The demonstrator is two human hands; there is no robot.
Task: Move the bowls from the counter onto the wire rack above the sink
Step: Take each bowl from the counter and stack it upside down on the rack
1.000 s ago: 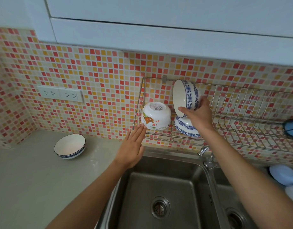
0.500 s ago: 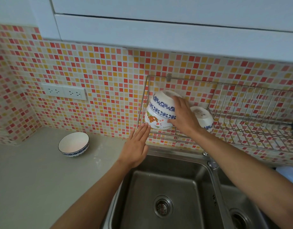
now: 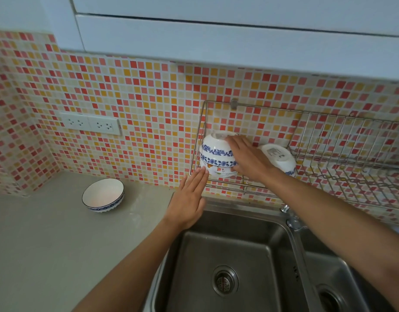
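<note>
The bowls are glazed ceramic by the look of them: stiff, smooth, likely slippery if wet, and breakable if knocked against wire or steel. One bowl [image 3: 103, 195] is on the surface [image 3: 47, 244] yet, upright, at about nine o'clock from the sink [image 3: 227, 255], white inside with a blue patterned band under the rim. It looks light enough for one hand; I judge the rim the best hold, thumb inside and fingers under the outer wall, or a spread grip over the base once it is turned over.

On the wire rack [image 3: 329, 158] three bowls lie mouth down. At its nine o'clock end a blue-banded bowl [image 3: 216, 147] sits nested over a flower-printed bowl [image 3: 217, 171]; a third bowl [image 3: 277, 157] tilts just beside them at three o'clock. The right hand [image 3: 247, 157] lies over the side of the stacked pair, fingers curved against the blue-banded bowl's base and wall, the grip resting on it; how firmly cannot be told. The left hand [image 3: 189, 199] is flat, fingers straight and together, holding nothing, its fingertips [image 3: 203, 171] touching or nearly touching the rack's front corner by the lower bowl.

The stack on thin wires could slide or rock, so releasing slowly seems wise.

The surface is pale, smooth stone-like grey, meeting the steel double sink. Behind runs a wall of small red, orange and cream tiles [image 3: 137, 97], a double socket [image 3: 90, 123] at ten o'clock of the lone bowl, and white cabinets [image 3: 239, 37] overhead. A tap [image 3: 288, 216] stands under the rack.
</note>
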